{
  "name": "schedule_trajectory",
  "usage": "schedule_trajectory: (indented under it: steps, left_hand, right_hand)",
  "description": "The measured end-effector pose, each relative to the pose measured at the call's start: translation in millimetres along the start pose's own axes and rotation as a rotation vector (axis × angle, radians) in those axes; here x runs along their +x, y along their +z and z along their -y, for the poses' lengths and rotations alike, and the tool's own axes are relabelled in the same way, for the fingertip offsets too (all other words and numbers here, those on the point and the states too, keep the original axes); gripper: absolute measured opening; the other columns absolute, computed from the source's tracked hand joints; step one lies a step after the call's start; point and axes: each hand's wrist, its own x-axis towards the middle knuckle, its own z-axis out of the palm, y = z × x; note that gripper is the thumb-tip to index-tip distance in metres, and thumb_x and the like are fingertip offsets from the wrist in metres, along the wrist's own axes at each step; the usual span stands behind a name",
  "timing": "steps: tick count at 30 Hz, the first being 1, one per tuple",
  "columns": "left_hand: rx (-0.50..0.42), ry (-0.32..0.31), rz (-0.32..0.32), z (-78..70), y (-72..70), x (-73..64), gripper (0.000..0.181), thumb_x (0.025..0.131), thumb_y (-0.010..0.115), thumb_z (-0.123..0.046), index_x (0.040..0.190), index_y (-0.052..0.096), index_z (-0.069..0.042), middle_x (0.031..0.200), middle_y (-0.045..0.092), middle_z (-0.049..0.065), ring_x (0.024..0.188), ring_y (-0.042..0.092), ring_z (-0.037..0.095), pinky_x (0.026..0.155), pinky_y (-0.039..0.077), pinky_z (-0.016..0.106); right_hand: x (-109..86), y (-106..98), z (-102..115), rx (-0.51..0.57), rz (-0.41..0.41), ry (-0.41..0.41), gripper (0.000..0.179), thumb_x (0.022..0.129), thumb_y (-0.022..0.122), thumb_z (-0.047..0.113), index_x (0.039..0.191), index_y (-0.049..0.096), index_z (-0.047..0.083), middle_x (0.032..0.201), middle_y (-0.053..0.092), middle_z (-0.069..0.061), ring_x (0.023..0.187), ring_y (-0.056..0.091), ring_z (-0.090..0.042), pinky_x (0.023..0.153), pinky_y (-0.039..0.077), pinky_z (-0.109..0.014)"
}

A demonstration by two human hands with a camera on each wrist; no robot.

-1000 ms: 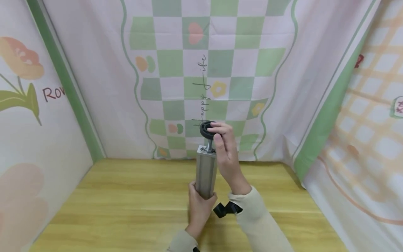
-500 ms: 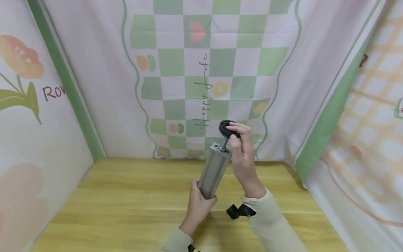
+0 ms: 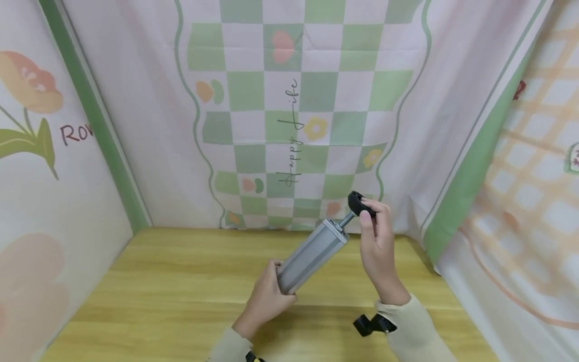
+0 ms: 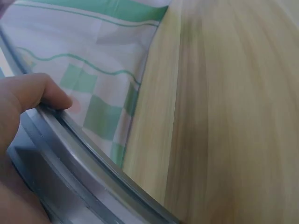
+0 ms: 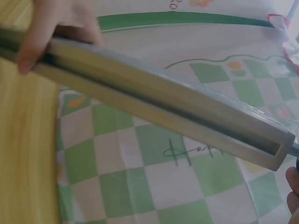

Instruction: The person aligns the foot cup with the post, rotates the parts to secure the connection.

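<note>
A grey aluminium profile leg (image 3: 312,256) with lengthwise grooves is held above the table, tilted up to the right. My left hand (image 3: 270,293) grips its lower end; in the left wrist view the fingers (image 4: 35,91) wrap over the grooved metal. A threaded metal stem (image 3: 347,219) sticks out of the end plate at the upper end. On that stem sits a round black levelling foot (image 3: 356,202). My right hand (image 3: 379,246) pinches the foot between thumb and fingers. The right wrist view shows the profile's long slot, with the left hand (image 5: 58,28) at its far end.
Below the hands lies a wood-grain table (image 3: 190,281). A curtain with green and white checks (image 3: 246,90) hangs behind it. Patterned cloth walls (image 3: 534,201) stand on both sides. A black wrist camera (image 3: 373,324) is strapped to the right wrist.
The profile leg has swung from upright to a tilt toward the right. My right hand has moved right and down with the foot, while the left hand has shifted slightly left.
</note>
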Motion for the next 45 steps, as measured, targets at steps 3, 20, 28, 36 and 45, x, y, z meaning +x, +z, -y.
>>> schedule_trajectory:
  steps: [3,20,28,36,45]
  left_hand:
    - [0.041,0.014,0.018,3.1,-8.1,-2.9,0.077,0.068,0.085,-0.015,0.133,0.044,-0.010,0.112,0.060,0.006,0.097,0.061,0.020,0.079,0.053,0.041]
    - [0.385,0.250,0.087,28.5,-58.3,-10.0,0.070,0.054,0.090,-0.014,0.114,0.055,-0.012,0.103,0.065,-0.002,0.088,0.060,0.012,0.074,0.054,0.032]
    - [0.357,0.189,0.266,31.2,-67.2,-15.5,0.064,0.058,0.088,-0.016,0.116,0.061,-0.013,0.103,0.064,-0.005,0.089,0.058,0.010,0.077,0.053,0.031]
    - [0.314,0.192,0.342,40.3,-68.6,-24.6,0.066,0.058,0.089,-0.016,0.119,0.066,-0.007,0.114,0.051,-0.003,0.101,0.050,0.013,0.088,0.052,0.029]
    - [0.356,0.204,0.428,48.2,-68.4,-25.8,0.071,0.058,0.093,-0.016,0.125,0.069,-0.008,0.098,0.049,-0.012,0.092,0.046,0.006,0.084,0.050,0.023]
  right_hand:
    - [-10.7,-9,-5,-0.031,-0.004,0.044,0.029,0.108,0.040,0.006,0.131,0.048,-0.009,0.132,0.044,-0.011,0.119,0.048,-0.021,0.095,0.044,-0.021]
    - [-77.9,-46,-11,-0.069,0.200,0.578,0.037,0.110,0.042,0.022,0.132,0.043,-0.007,0.132,0.047,-0.019,0.104,0.063,-0.003,0.094,0.042,-0.009]
    - [-98.6,-59,-19,-0.315,0.271,0.684,0.039,0.105,0.054,0.036,0.132,0.058,0.009,0.129,0.059,-0.010,0.106,0.056,-0.015,0.084,0.049,-0.032]
    - [-117.4,-68,-25,-0.385,0.324,0.753,0.036,0.099,0.065,0.037,0.119,0.069,0.008,0.112,0.071,-0.007,0.097,0.065,-0.017,0.079,0.054,-0.025]
    - [-139.2,-72,-41,-0.394,0.447,0.951,0.036,0.096,0.070,0.035,0.110,0.068,0.001,0.099,0.070,-0.003,0.091,0.066,-0.019,0.077,0.058,-0.037]
